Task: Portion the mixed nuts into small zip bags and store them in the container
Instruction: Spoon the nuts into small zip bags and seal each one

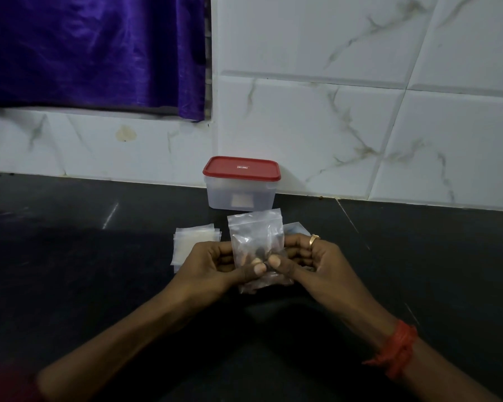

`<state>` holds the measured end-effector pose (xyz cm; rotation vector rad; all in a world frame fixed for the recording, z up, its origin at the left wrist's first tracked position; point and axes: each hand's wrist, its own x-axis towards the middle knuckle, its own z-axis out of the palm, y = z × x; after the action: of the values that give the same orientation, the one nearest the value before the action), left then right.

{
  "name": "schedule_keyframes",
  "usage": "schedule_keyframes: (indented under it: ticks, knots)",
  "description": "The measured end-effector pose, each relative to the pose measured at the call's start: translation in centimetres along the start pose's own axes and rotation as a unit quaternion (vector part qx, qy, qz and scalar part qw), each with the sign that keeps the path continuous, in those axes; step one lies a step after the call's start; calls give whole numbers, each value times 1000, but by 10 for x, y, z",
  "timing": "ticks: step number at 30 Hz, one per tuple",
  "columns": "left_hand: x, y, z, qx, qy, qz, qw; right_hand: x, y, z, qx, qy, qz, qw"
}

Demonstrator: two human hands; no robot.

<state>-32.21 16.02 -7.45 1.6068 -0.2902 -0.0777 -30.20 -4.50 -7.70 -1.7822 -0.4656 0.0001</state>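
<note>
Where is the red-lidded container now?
In the head view, the container stands centre, at the back of the counter against the tiled wall, just behind the zip bag.

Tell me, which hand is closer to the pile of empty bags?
Left. The left hand overlaps the pile of empty bags; the right hand is beyond the held bag.

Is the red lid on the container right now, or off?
On. The red lid covers the whole rim of the container; no gap shows. Left hand and right hand both grip a zip bag.
</note>
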Motion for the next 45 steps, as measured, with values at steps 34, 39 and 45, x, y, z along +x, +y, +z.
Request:
schedule_keyframes:
  ticks: [34,39,45]
  knots:
    - [0,-1,-1,0,-38,-4,999,-1,-3,4,62,53,-7,997]
    - [0,-2,0,23,-7,38,999,0,-5,0,59,68,-27,996]
    - [2,-3,-5,46,78,97,991,-2,4,2,-43,40,-46,997]
